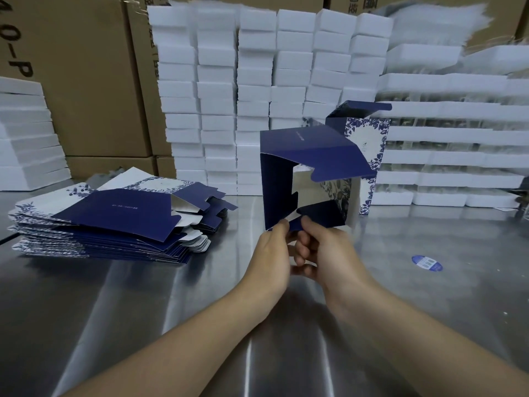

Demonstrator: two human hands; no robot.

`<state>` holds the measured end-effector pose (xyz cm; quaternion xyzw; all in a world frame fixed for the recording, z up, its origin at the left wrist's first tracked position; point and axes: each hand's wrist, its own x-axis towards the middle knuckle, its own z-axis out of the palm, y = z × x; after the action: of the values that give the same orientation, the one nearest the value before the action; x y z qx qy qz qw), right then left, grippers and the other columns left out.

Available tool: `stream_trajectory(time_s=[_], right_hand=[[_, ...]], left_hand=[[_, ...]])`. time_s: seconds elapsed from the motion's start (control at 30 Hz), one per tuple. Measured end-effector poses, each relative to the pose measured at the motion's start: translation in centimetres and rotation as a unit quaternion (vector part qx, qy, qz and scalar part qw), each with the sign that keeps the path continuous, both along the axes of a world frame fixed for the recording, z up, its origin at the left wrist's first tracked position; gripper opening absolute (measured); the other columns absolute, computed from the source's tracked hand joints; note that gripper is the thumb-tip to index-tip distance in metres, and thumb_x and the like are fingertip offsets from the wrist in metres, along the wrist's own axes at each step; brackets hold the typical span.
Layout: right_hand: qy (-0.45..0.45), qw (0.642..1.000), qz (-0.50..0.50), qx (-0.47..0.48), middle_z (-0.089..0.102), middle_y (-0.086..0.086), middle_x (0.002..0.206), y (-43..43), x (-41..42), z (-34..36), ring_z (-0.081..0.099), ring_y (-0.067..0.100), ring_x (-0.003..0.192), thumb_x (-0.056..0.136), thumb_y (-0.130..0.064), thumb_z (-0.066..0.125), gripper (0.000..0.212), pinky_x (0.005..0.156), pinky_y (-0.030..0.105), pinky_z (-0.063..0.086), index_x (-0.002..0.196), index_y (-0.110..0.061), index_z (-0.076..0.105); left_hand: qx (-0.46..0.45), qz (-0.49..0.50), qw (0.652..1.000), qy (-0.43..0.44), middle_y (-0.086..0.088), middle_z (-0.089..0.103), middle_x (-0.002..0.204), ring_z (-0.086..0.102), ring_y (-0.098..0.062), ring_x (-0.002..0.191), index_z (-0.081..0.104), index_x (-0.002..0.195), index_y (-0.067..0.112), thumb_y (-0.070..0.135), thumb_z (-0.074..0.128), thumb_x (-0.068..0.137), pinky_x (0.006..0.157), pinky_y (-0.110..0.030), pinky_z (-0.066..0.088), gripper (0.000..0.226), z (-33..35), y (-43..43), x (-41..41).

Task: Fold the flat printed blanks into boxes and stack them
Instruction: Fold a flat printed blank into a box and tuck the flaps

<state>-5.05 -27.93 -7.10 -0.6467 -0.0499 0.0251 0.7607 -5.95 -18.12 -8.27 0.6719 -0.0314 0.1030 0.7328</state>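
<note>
Tucking the bottom flaps, I would press each along its crease and keep the walls square. My left grip (272, 253) and right grip (323, 253) both pinch the lower flap of the half-formed box (309, 147), which rises at twelve o'clock from them. The flat blanks (114, 219) lie on the worktop (200, 296) at nine o'clock.

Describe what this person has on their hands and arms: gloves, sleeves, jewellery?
Nothing shows. The left hand and right hand are bare, with no gloves, visible rings or watch, and both forearms are uncovered to the bottom edge of the picture, so no sleeve is in view.
</note>
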Motion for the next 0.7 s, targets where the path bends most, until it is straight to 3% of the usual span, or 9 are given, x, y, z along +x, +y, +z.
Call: stream_trajectory(time_s=[0.07,0.23,0.4,0.5,0.57,0.63,0.7], right_hand=[[0.006,1.000,-0.013,0.006,0.046,0.000,0.053,0.0,0.1,0.1,0.045,0.015,0.049,0.105,-0.037,0.055,0.049,0.056,0.029,0.040,0.059,-0.019,0.050],[0.021,0.999,-0.045,0.007,0.044,-0.002,0.051,-0.5,0.5,0.2,0.042,0.013,0.042,0.109,-0.038,0.044,0.051,0.046,0.025,0.031,0.063,-0.018,0.048],[0.023,0.997,-0.075,0.020,0.045,-0.005,0.050,-1.2,1.2,0.5,0.040,0.010,0.040,0.107,-0.043,0.050,0.049,0.044,0.024,0.028,0.064,-0.020,0.049],[-0.014,0.994,-0.112,0.000,0.045,-0.006,0.047,-2.0,2.0,0.4,0.039,0.008,0.037,0.109,-0.036,0.050,0.045,0.040,0.020,0.029,0.067,-0.019,0.048],[-0.076,0.986,-0.139,-0.054,0.044,-0.004,0.048,-2.9,2.6,0.4,0.040,0.012,0.041,0.109,-0.031,0.051,0.045,0.041,0.021,0.032,0.066,-0.016,0.047],[-0.152,0.962,-0.164,-0.155,0.043,0.006,0.053,-4.1,3.3,0.4,0.041,0.020,0.056,0.103,-0.021,0.052,0.042,0.051,0.029,0.034,0.063,-0.010,0.046],[-0.215,0.925,-0.183,-0.253,0.047,0.014,0.059,-5.1,3.9,0.3,0.041,0.025,0.062,0.099,-0.022,0.051,0.036,0.057,0.036,0.033,0.067,-0.006,0.047]], left_hand=[[-0.001,-0.006,1.000,-0.014,-0.002,0.056,0.060,0.053,-0.011,0.054,0.064,0.074,0.012,0.024,0.026,0.111,0.061,-0.032,0.058,0.055,0.2,0.1,-0.1],[0.023,0.014,0.999,-0.019,0.004,0.074,0.073,0.068,-0.009,0.071,0.075,0.097,0.015,0.024,0.023,0.112,0.086,-0.049,0.060,0.055,0.1,-0.1,-0.2],[0.005,0.022,1.000,0.012,0.004,0.082,0.103,0.077,-0.012,0.089,0.074,0.115,0.020,0.031,0.024,0.114,0.070,-0.031,0.058,0.051,0.3,0.1,0.0],[-0.013,0.015,0.998,0.060,0.003,0.079,0.115,0.077,-0.015,0.100,0.070,0.124,0.026,0.042,0.037,0.113,0.070,-0.032,0.062,0.038,0.1,0.1,-0.1],[-0.036,0.021,0.997,0.071,0.003,0.073,0.122,0.074,-0.017,0.106,0.057,0.140,0.028,0.040,0.051,0.109,0.073,-0.036,0.065,0.033,-0.2,0.3,0.1],[-0.054,0.067,0.995,0.039,0.011,0.068,0.122,0.070,-0.012,0.108,0.042,0.150,0.038,0.031,0.064,0.103,0.075,-0.039,0.065,0.053,-0.4,0.8,0.5],[-0.057,0.127,0.990,-0.013,0.022,0.062,0.124,0.065,-0.002,0.109,0.030,0.153,0.052,0.021,0.069,0.096,0.088,-0.038,0.060,0.075,-0.3,1.5,0.7]])
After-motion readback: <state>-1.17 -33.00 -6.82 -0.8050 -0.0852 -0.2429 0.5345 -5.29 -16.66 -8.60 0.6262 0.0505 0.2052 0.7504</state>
